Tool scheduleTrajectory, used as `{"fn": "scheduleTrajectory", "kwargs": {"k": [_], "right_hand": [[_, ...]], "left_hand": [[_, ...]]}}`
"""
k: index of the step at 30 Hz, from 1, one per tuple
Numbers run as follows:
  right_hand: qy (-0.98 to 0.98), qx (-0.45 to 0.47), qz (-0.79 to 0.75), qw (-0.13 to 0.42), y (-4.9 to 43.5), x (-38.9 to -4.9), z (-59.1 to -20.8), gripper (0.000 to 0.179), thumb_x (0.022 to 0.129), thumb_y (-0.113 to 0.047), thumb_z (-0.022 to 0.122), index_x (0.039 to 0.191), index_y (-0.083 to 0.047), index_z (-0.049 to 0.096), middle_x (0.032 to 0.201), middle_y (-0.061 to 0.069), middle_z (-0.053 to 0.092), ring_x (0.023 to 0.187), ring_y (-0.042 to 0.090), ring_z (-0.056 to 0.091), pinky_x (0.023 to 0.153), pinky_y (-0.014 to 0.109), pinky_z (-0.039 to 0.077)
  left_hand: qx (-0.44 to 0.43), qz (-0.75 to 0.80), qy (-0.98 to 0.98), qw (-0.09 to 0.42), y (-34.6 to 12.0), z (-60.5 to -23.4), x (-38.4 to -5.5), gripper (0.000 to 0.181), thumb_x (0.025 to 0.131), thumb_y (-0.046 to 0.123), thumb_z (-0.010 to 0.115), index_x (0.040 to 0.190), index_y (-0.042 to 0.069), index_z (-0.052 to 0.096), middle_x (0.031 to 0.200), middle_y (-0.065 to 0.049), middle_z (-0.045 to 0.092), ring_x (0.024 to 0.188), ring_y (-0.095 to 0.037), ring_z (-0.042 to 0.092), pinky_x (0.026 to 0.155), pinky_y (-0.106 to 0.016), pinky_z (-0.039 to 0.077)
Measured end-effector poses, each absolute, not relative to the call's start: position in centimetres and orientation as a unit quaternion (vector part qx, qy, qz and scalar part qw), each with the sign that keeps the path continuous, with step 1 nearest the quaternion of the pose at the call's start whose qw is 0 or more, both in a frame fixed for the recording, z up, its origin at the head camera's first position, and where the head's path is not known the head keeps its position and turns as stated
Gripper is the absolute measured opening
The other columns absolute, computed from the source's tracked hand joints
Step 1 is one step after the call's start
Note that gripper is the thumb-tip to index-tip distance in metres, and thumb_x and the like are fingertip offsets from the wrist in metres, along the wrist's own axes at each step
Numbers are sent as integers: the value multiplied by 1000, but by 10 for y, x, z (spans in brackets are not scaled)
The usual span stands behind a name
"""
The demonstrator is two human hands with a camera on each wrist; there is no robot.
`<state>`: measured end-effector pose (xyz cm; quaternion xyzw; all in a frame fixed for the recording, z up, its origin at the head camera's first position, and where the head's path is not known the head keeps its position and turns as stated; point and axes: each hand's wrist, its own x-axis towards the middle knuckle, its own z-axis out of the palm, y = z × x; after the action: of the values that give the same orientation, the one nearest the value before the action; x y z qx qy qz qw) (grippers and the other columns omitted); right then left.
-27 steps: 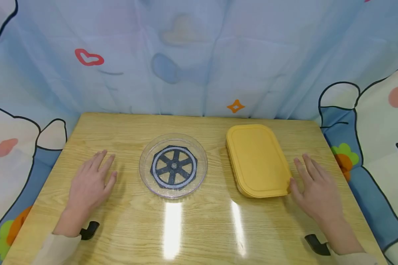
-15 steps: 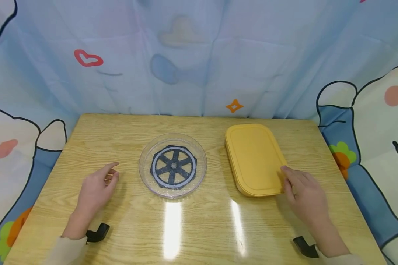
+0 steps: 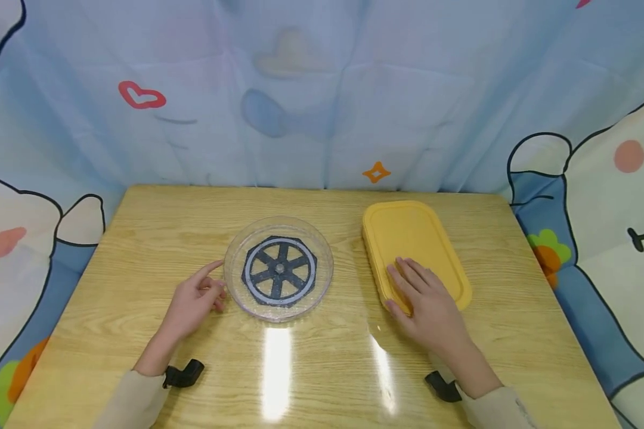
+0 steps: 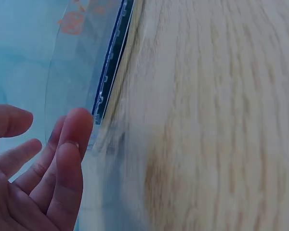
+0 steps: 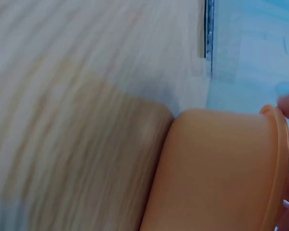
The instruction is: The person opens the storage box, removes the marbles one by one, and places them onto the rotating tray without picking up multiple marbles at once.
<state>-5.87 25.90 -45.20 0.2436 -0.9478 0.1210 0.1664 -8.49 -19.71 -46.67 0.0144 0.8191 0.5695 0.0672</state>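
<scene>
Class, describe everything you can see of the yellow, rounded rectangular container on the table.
The yellow, rounded rectangular container looks like smooth plastic. Its flat lid has a border line inside its edge and a projecting rim, above plain walls. The lid is on, hiding any contents. It sits upright on the pale wooden table, right of the clear round dish, its far end angled left. The person's right grip appears to rest on the near part of the lid.

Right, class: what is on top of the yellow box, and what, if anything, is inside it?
The yellow box has its lid on, with the right hand over the lid's near part. The patch beneath the hand is hidden. Box and lid are opaque, so any contents cannot be seen.
</scene>
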Motion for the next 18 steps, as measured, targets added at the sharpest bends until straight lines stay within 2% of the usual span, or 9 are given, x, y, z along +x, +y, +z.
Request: {"fn": "scheduleTrajectory", "kwargs": {"k": [5, 9, 18], "right_hand": [[-960, 238, 85, 118, 248, -58, -456, 61, 100, -46, 55, 151, -13, 46, 154, 14, 40, 144, 33, 32, 112, 60, 27], [-960, 238, 72, 130, 235, -54, -456, 61, 101, -46, 51, 151, -10, 45, 154, 15, 40, 144, 34, 32, 110, 61, 30], [-962, 224, 52, 144, 203, -42, -457, 63, 97, -38, 57, 150, -7, 45, 153, 14, 42, 143, 36, 33, 106, 65, 32]], "left_hand": [[22, 552, 828, 92, -193, -469, -87, 55, 99, 6, 54, 152, 13, 42, 85, -13, 69, 66, -26, 69, 62, -33, 59], [33, 547, 830, 100, -191, -470, -88, 55, 100, 7, 55, 153, 13, 42, 84, -10, 70, 67, -24, 70, 64, -31, 59], [52, 541, 833, 102, -187, -471, -91, 58, 100, 14, 62, 153, 11, 39, 79, -6, 69, 68, -22, 70, 64, -30, 58]]}}
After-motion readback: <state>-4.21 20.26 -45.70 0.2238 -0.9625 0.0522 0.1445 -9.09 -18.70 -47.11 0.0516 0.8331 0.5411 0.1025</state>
